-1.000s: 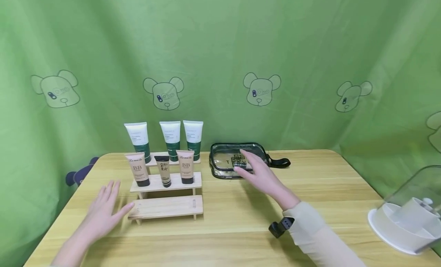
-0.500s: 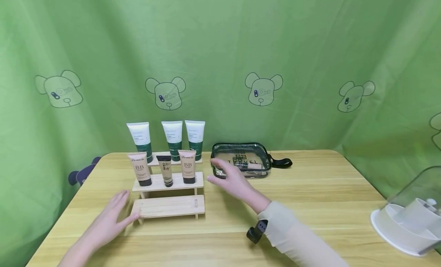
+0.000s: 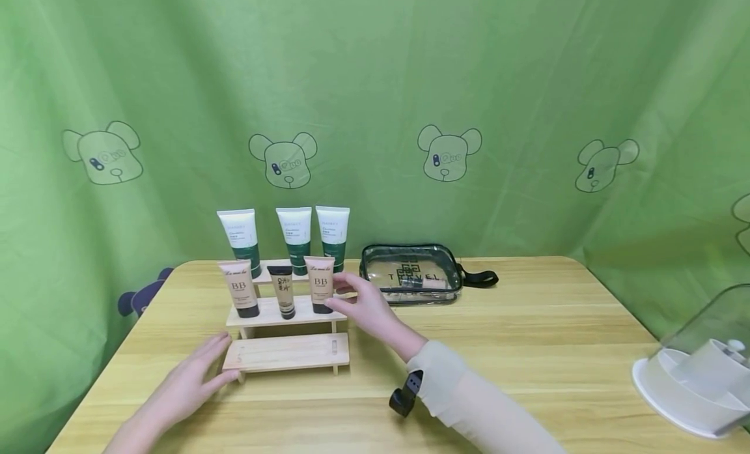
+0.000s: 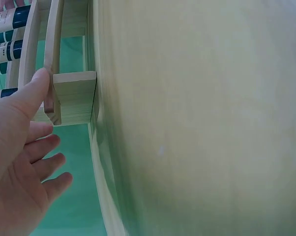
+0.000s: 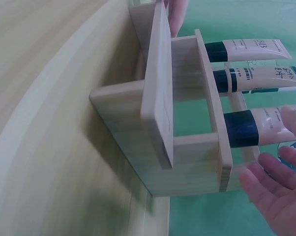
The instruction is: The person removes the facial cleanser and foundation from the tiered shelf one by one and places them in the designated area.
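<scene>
A three-step wooden stand (image 3: 287, 353) holds several upright tubes. On its middle step are a pink BB cream tube (image 3: 238, 288) at left, a slimmer beige tube with a black top (image 3: 284, 291), and another BB cream tube (image 3: 319, 281) at right. My right hand (image 3: 370, 311) is at that right tube, thumb in front and fingers beside it; in the right wrist view the thumb (image 5: 294, 120) overlaps the tube while the fingers stay spread. My left hand (image 3: 181, 385) touches the bottom step's left end with its thumb (image 4: 37, 91), other fingers loosely extended.
White-and-green tubes (image 3: 294, 236) stand on the stand's top step. To the right lies a clear travel pouch (image 3: 383, 278) with small items inside and a black strap (image 3: 480, 278). A white round organizer (image 3: 674, 402) with a clear cover sits at the table's right edge.
My right hand has moved left from in front of the pouch to the right BB cream tube. My left hand has come in against the stand's bottom step.
</scene>
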`<action>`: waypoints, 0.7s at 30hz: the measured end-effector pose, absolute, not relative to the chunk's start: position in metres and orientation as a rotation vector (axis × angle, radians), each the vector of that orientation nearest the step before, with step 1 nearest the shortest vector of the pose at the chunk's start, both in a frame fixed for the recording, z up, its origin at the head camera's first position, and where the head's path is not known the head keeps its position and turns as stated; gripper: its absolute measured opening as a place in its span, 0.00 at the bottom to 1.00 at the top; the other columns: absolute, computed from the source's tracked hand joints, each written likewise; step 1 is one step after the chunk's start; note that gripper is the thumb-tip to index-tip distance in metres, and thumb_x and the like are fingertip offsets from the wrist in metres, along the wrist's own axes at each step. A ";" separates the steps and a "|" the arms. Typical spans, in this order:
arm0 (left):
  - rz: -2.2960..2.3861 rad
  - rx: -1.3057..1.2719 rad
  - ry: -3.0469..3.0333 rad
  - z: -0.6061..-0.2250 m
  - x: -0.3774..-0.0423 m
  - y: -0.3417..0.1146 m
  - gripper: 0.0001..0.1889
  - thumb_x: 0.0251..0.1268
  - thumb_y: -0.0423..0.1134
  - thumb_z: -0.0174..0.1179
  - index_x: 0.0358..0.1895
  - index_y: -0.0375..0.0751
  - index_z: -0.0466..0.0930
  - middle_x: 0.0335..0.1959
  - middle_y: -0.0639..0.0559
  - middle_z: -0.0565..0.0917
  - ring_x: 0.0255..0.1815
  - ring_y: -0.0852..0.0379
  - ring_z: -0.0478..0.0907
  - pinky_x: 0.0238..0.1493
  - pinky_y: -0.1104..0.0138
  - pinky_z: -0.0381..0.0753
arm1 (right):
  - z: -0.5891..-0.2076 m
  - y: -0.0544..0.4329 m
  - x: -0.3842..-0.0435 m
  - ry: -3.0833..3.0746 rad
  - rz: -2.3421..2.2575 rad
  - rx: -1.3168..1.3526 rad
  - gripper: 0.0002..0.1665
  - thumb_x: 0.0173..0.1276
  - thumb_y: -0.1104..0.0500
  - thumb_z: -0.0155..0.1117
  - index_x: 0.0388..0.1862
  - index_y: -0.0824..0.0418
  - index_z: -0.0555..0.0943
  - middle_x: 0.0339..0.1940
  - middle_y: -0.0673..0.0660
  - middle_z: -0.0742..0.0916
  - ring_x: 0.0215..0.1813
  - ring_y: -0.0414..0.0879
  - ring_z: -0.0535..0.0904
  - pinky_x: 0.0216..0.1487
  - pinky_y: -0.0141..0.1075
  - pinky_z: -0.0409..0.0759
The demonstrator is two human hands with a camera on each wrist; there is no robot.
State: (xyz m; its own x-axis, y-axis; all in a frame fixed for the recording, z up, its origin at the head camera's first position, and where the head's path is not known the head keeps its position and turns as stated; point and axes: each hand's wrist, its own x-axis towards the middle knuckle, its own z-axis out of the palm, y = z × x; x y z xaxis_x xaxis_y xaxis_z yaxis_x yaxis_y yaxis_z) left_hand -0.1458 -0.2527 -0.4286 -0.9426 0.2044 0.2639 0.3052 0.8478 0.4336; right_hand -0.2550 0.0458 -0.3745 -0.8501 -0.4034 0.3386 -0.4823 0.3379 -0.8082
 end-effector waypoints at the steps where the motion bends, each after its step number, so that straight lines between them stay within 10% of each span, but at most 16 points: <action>1: -0.705 -0.398 -2.819 -0.429 -0.146 -0.253 0.35 0.59 0.51 0.61 0.62 0.27 0.66 0.62 0.30 0.64 0.62 0.33 0.60 0.60 0.41 0.59 | -0.374 0.045 -0.255 -2.507 1.563 0.823 0.26 0.58 0.61 0.68 0.55 0.65 0.74 0.46 0.57 0.82 0.49 0.48 0.78 0.48 0.31 0.78; 21: -0.668 -0.410 -2.826 -0.425 -0.144 -0.251 0.28 0.59 0.45 0.62 0.58 0.29 0.71 0.59 0.34 0.70 0.57 0.36 0.69 0.57 0.44 0.66 | -0.364 0.035 -0.256 -2.502 1.551 0.742 0.15 0.61 0.60 0.65 0.46 0.63 0.78 0.38 0.54 0.84 0.40 0.45 0.80 0.43 0.32 0.79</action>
State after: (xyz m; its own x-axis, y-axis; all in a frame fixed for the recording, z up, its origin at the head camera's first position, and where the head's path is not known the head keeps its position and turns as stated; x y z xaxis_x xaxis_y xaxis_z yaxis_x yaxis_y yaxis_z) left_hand -0.1440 -0.2506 -0.4248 -0.9396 0.2195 0.2625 0.3138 0.8586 0.4054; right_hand -0.2557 0.0354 -0.3638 -0.8754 -0.3477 0.3358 -0.4553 0.3602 -0.8142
